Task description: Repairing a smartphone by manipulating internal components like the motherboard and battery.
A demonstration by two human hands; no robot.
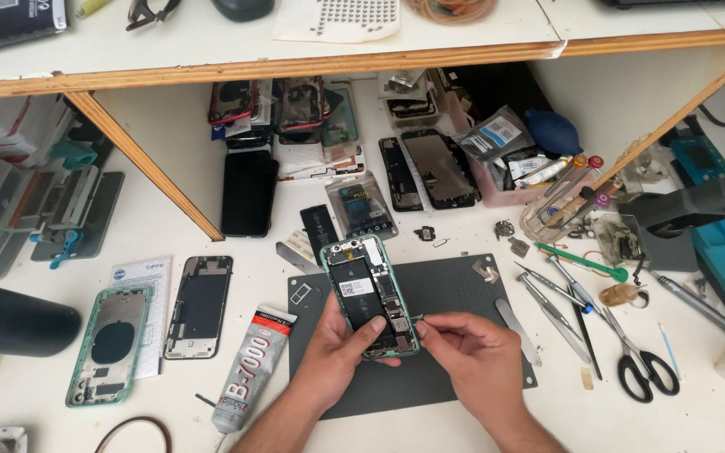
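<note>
1. The opened green phone [369,295] sits at centre frame above the dark mat [446,289]; working at its right edge calls for a steady frame and a light pull.
2. The left hand [337,344] clamps the phone's lower half, thumb on top.
3. The right hand [467,340] pinches a thin tool [419,318], fingertips together, at lower centre-right.

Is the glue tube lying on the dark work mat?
No, the glue tube lies on the white table just left of the dark mat, clear of both hands.
</note>
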